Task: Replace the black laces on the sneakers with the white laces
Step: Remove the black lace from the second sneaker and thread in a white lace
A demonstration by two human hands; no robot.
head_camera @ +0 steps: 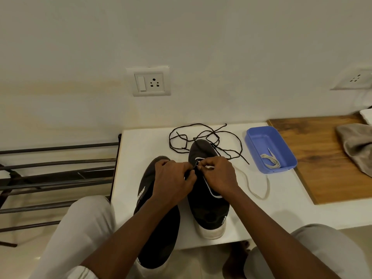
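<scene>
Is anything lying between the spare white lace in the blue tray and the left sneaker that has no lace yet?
Yes. The right black sneaker and both hands, left and right, sit between the blue plastic tray holding the spare white lace and the left black sneaker.

A wall socket above, a metal rack left, grey cloth (crumpled) on a wooden board.

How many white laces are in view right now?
2: one white lace being threaded on the right sneaker, trailing across the table; one bundled white lace in the blue tray.
</scene>
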